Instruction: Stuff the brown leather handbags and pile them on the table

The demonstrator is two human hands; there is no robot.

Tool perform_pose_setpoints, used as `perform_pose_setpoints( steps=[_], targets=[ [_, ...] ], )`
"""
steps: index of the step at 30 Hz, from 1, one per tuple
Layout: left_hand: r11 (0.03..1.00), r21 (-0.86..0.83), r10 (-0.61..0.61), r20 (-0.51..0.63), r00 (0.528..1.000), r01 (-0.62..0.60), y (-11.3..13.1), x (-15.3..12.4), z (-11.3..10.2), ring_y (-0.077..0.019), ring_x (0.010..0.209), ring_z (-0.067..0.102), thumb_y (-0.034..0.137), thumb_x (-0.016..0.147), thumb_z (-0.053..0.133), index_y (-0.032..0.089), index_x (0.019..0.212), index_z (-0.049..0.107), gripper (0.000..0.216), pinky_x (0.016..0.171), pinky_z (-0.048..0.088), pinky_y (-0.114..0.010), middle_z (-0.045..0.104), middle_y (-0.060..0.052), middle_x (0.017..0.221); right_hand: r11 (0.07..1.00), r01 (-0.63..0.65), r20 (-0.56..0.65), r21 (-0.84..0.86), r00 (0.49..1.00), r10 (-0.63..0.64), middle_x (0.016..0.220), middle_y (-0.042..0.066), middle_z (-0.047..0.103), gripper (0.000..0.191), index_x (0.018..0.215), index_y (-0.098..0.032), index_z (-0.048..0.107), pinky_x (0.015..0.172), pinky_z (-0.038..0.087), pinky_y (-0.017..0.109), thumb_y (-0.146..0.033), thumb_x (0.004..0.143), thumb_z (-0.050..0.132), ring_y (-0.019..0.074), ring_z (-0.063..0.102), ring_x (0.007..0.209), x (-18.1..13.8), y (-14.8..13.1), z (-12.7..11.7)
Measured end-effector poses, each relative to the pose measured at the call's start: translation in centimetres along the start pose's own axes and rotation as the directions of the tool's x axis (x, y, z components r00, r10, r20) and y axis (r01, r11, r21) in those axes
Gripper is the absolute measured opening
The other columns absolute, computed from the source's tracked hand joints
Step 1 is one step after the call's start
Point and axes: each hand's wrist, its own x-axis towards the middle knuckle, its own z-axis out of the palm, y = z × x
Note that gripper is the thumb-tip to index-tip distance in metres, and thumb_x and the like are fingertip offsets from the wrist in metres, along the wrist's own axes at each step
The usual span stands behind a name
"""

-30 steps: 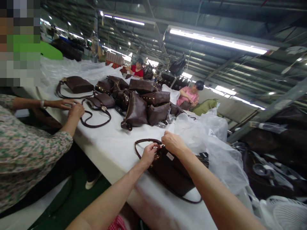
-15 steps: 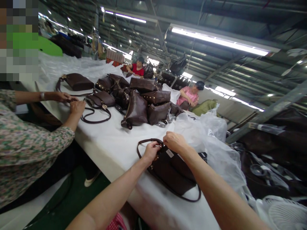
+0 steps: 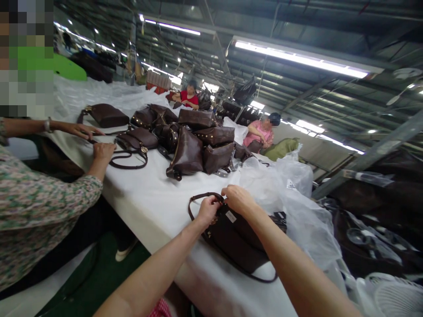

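Handbag point(image 3: 238, 242) flat on table point(image 3: 155, 202), near edge. Left hand point(image 3: 207, 210) pinching strap point(image 3: 198, 198) by clasp; right hand point(image 3: 238, 200) curled on top edge. Clasp work looks mid-way. Pile point(image 3: 194, 145) at 11 o'clock, plastic point(image 3: 297, 211) at 2. Handbag unwrapped.

Nothing can be read; the small white tag point(image 3: 230, 216) on the handbag point(image 3: 238, 242) is too blurred.

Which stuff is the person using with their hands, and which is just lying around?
In use: dark brown leather handbag, gripped by left hand, touched by right hand.
Lying about: pile of brown leather bags, crumpled clear plastic bags, white round fan.
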Motion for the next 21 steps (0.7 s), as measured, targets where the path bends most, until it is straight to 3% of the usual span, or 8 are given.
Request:
perform_pose_setpoints(
  steps=[3, 7, 11, 16, 21],
  targets=[
    [0.992, 0.128, 0.012, 0.041, 0.999, -0.018, 1.0, 0.2, -1.4, -0.0133, 0.061, 0.061, 0.010, 0.068, 0.053, 0.016, 0.067, 0.063, 0.012, 0.060, 0.045, -0.022, 0.063, 0.001, 0.061, 0.995, 0.028, -0.041, 0.101, 0.999, -0.024, 0.110, 0.009, 0.069, 0.039, 0.118, -0.017, 0.064, 0.082, 0.045, 0.023, -0.013, 0.079, 0.064, 0.0175, 0.064, 0.097, 0.0, 0.5, 0.2],
    [0.955, 0.287, 0.055, 0.091, 0.994, -0.079, 3.4, 0.3, -3.7, -0.0154, 0.063, 0.063, 0.011, 0.068, 0.052, 0.017, 0.061, 0.059, 0.012, 0.059, 0.044, -0.023, 0.060, 0.000, 0.060, 0.981, 0.075, -0.071, 0.179, 0.995, -0.063, 0.098, 0.006, 0.071, 0.029, 0.104, -0.018, 0.070, 0.077, 0.044, 0.021, -0.011, 0.078, 0.062, 0.0154, 0.064, 0.087, 0.0, 0.2, 0.7],
    [0.899, 0.390, 0.160, 0.125, 0.979, -0.197, 5.8, 0.1, -4.6, -0.0142, 0.067, 0.058, 0.009, 0.064, 0.053, 0.018, 0.061, 0.060, 0.011, 0.063, 0.043, -0.022, 0.059, 0.001, 0.064, 0.969, 0.130, -0.111, 0.208, 0.988, -0.109, 0.094, 0.007, 0.071, 0.025, 0.099, -0.021, 0.074, 0.077, 0.043, 0.023, -0.012, 0.081, 0.059, 0.0166, 0.064, 0.087, 0.2, -0.5, 1.3],
    [0.881, 0.390, 0.212, 0.181, 0.960, -0.268, 6.9, -0.1, -4.5, -0.0135, 0.068, 0.054, 0.008, 0.063, 0.055, 0.017, 0.062, 0.062, 0.011, 0.065, 0.044, -0.022, 0.059, 0.001, 0.065, 0.958, 0.206, -0.140, 0.201, 0.974, -0.180, 0.092, 0.007, 0.072, 0.024, 0.094, -0.021, 0.076, 0.076, 0.042, 0.022, -0.015, 0.086, 0.054, 0.0161, 0.064, 0.086, 0.4, -0.2, 1.7],
    [0.947, 0.267, 0.126, 0.195, 0.973, -0.176, 5.6, 0.4, -4.1, -0.0148, 0.067, 0.065, 0.018, 0.077, 0.054, 0.015, 0.068, 0.057, 0.009, 0.062, 0.050, -0.024, 0.063, -0.002, 0.066, 0.970, 0.181, -0.135, 0.162, 0.978, -0.160, 0.089, 0.011, 0.071, 0.025, 0.086, -0.014, 0.075, 0.073, 0.041, 0.023, -0.013, 0.086, 0.050, 0.0174, 0.064, 0.084, 0.6, 0.1, 1.9]
  ],
)
